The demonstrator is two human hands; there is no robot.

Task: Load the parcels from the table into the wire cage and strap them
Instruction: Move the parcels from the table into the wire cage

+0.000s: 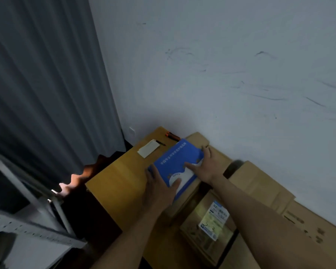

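A pale, scuffed wall fills most of the room ahead, with a grey curtain hanging down the left side. Below the curtain stands a white metal frame, well apart from the person's hands. A wooden table is pushed into the corner, and brown cartons crowd its right half. A long carton lies along the wall, and a nearer carton carries a printed label on its top.

The blue parcel, part white with pale lettering, sits over a third carton at the far end of the table, its left edge out over bare wood. I cannot tell whether it is resting or just lifted. Both bare forearms reach in to it. The left hand grips the near-left corner, thumb laid flat on top and fingers curled down the side. The right hand holds the opposite edge, thumb on the top face and fingers hooked over the far side.

Beyond the parcel a cream card lies on the wood. A black pen lies just beside the card, and an orange and black pen lies nearer the wall.
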